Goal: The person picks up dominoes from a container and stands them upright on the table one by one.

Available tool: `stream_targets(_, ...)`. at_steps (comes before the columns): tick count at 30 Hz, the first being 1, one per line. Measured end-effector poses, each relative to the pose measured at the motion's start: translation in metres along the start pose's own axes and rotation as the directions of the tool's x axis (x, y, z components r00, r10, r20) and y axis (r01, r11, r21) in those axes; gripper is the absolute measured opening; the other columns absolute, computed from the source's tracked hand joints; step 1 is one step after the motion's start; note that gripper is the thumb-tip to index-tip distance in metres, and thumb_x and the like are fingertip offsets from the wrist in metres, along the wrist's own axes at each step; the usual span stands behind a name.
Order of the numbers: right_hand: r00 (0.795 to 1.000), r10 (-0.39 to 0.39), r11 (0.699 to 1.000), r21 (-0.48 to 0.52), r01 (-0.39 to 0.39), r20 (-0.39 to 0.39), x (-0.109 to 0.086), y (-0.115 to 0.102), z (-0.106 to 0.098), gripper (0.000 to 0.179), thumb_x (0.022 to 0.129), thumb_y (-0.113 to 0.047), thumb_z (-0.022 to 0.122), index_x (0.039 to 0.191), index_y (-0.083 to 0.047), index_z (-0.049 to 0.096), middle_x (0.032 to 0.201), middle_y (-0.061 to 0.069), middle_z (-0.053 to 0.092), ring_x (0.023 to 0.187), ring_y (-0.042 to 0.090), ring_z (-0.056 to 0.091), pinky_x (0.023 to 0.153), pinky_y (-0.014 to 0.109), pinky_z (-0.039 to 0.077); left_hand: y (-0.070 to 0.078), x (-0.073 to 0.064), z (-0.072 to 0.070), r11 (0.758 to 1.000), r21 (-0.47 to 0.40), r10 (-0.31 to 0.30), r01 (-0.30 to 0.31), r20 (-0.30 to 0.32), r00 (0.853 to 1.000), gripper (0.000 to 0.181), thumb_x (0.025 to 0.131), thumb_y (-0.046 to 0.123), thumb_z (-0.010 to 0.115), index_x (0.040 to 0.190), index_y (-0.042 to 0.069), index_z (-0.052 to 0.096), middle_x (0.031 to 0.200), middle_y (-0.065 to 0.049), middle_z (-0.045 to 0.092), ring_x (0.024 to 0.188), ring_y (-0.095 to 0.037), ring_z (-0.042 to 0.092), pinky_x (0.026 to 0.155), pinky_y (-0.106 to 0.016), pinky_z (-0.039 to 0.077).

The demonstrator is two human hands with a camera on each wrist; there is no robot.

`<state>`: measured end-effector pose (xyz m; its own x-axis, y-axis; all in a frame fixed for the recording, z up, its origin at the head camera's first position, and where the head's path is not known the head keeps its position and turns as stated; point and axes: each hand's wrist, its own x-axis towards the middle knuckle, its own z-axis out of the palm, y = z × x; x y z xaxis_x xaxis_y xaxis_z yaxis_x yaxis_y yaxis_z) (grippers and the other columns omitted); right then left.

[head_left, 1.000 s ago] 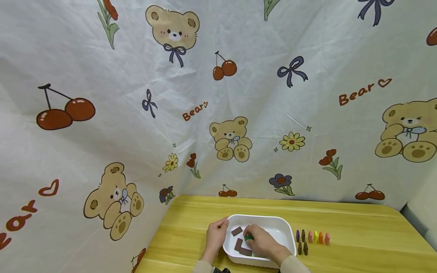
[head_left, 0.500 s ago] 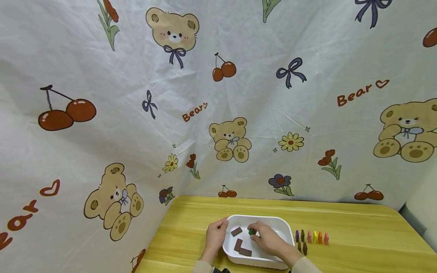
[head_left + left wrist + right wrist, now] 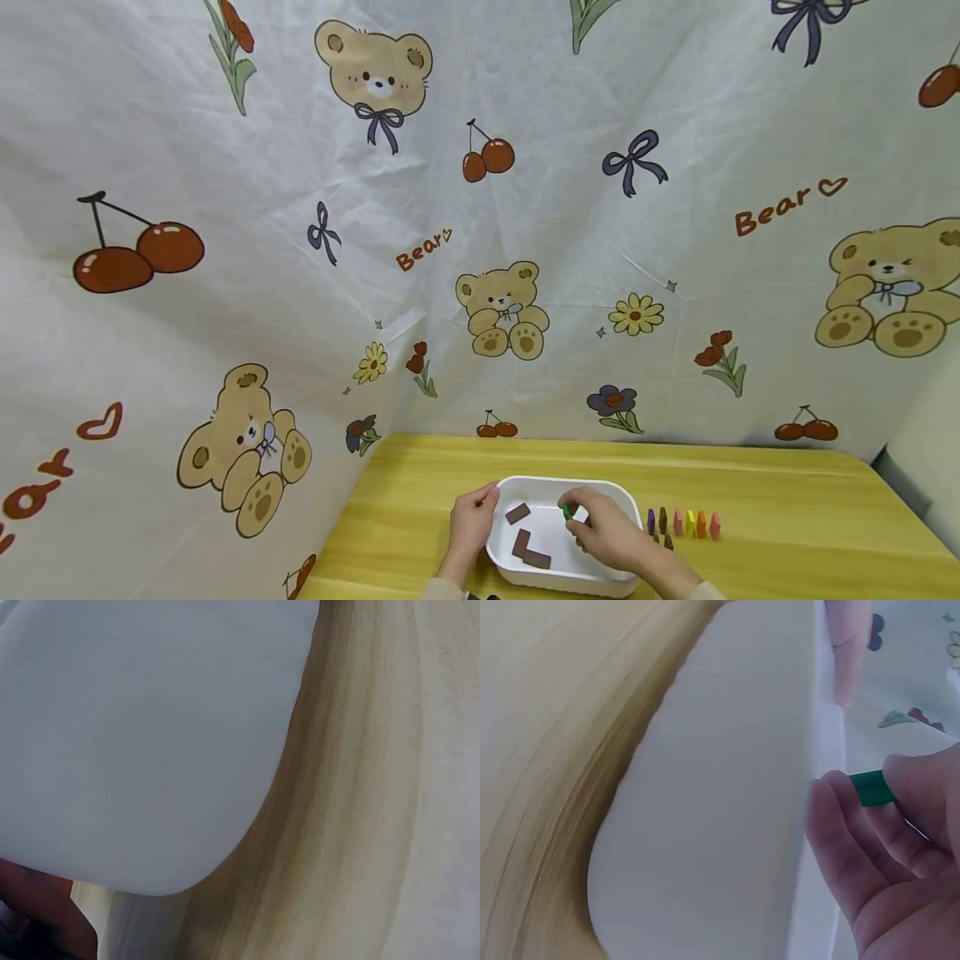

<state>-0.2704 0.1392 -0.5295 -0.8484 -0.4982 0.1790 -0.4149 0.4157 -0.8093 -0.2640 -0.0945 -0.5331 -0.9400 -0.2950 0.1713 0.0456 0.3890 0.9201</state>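
Observation:
A white plastic tub point(image 3: 558, 582) stands on the wooden table. The left hand point(image 3: 472, 523) holds it by the rim at its far left corner; only part of that hand point(image 3: 46, 913) shows in the left wrist view, low at the left. Over the tub's right half, the right hand point(image 3: 606, 527) pinches a small green block point(image 3: 871, 788) between thumb and fingers. Several brown rectangular blocks lie flat inside: one point(image 3: 517, 513) by the back left, another point(image 3: 521, 543) nearer the front, its end close to a third point(image 3: 537, 559).
Right of the tub, thin blocks stand on edge in a row: purple point(image 3: 651, 522), dark brown point(image 3: 663, 521), pink point(image 3: 678, 522), yellow point(image 3: 690, 523), orange point(image 3: 701, 524) and another pink point(image 3: 715, 526). Dark blocks point(image 3: 667, 542) before them are partly hidden by the right forearm. A bear-print cloth point(image 3: 555, 225) hangs behind.
The right hand has moved right across the tub, away from the brown blocks, with the green block in its fingers. The left hand stays at the rim.

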Motion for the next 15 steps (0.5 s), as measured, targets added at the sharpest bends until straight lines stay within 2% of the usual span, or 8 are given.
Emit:
stream_targets(4, 1.0, 0.008, 1.0, 0.021, -0.007, -0.014, -0.011, -0.001, -0.01, 0.018, 0.098, 0.0, 0.064, 0.116, 0.001, 0.062, 0.101, 0.009, 0.061, 0.059, 0.005, 0.058, 0.05, 0.022, 0.05, -0.027, 0.012, 0.009, 1.0, 0.019, -0.005, 0.005, 0.009, 1.0, 0.027, 0.097, 0.022, 0.069, 0.113, 0.002, 0.079, 0.112, -0.019, 0.077, 0.1, -0.028, 0.073, 0.081, -0.036, 0.062)
stream_targets(7, 0.999, 0.006, 1.0, 0.027, -0.005, -0.033, -0.017, -0.001, -0.017, 0.021, 0.098, 0.0, 0.064, 0.118, 0.002, 0.061, 0.103, 0.013, 0.061, 0.061, 0.005, 0.058, 0.051, 0.022, 0.05, -0.035, 0.018, 0.012, 0.999, 0.031, -0.031, 0.031, 0.013, 0.999, 0.026, 0.098, 0.022, 0.069, 0.115, 0.004, 0.079, 0.115, -0.016, 0.077, 0.101, -0.025, 0.072, 0.082, -0.034, 0.061)
stream_targets(11, 0.998, 0.021, 0.999, 0.027, -0.02, -0.059, -0.025, 0.002, -0.025, 0.022, 0.097, 0.0, 0.066, 0.119, 0.001, 0.062, 0.105, 0.014, 0.061, 0.063, 0.005, 0.058, 0.052, 0.023, 0.052, -0.021, 0.014, 0.007, 0.999, 0.006, -0.042, 0.042, 0.022, 0.999, 0.027, 0.098, 0.02, 0.068, 0.116, 0.002, 0.078, 0.116, -0.018, 0.076, 0.103, -0.029, 0.072, 0.084, -0.039, 0.062)
stream_targets(15, 0.995, 0.087, 0.996, 0.037, -0.085, -0.055, -0.033, 0.006, -0.03, 0.023, 0.097, 0.0, 0.066, 0.119, 0.001, 0.062, 0.106, 0.014, 0.061, 0.064, 0.008, 0.058, 0.055, 0.023, 0.054, -0.005, 0.005, 0.0, 0.999, -0.003, -0.044, 0.044, 0.036, 0.998, 0.027, 0.098, 0.019, 0.068, 0.116, 0.001, 0.077, 0.116, -0.021, 0.076, 0.105, -0.032, 0.072, 0.086, -0.044, 0.062)
